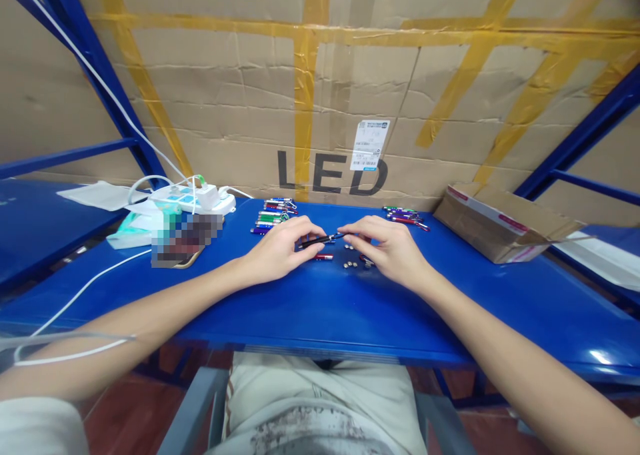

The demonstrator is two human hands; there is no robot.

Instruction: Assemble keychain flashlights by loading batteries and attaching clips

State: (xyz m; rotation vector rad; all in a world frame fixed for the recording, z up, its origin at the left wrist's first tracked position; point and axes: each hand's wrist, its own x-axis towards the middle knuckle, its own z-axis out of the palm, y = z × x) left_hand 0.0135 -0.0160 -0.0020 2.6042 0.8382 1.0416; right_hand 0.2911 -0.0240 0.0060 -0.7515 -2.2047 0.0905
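Observation:
My left hand (287, 250) is closed round a slim black keychain light (315, 242) with a metal end, held just above the blue table. At the light's right end, my right hand (383, 247) pinches its tip or clip; the fingers partly hide which. Under my hands lies a red keychain light (324, 257). Several silver button cells (350, 264) are scattered by my right fingers, and a small clip (367, 261) shows there partly covered. Behind my left hand are rows of coloured keychain lights (270, 219), with another group (403, 215) behind my right hand.
At left are a white power strip (220, 203) with cables, a teal-and-white packet (131, 227) and a blurred phone (187, 242). An open cardboard box (493, 225) stands at right. A large taped carton (240, 115) marked LED walls off the back of the table (280, 315).

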